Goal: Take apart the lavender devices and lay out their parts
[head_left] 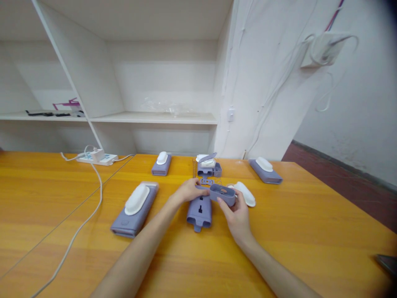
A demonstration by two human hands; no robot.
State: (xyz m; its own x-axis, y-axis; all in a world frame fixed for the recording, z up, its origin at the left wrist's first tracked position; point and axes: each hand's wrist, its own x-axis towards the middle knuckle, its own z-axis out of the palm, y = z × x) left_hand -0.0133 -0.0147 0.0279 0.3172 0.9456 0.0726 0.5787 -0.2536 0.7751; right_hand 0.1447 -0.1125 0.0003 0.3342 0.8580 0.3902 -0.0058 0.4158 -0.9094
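My right hand (237,215) pinches a small lavender plastic oval housing (222,194), thumb on its near wall and fingers curled round the far side, holding it just above the table. My left hand (189,191) lies with its fingers pressed together on the top end of a flat lavender plastic base plate with slots (199,212), which rests on the orange wooden table (310,231) between my wrists; the housing hangs over that plate's upper right corner.

Just beyond my fingertips stands a partly opened lavender unit with a white insert (209,165), with a small lavender clip (206,181) lying before it. A loose white oval plastic cap (245,193) lies just right of the housing.

Further out are three closed lavender devices with white oval tops: a large one at my left (134,209), a small one at the back (161,164), another at the right rear (266,170). A white power strip (96,157) sits far left, its white cable (77,231) trailing toward me.
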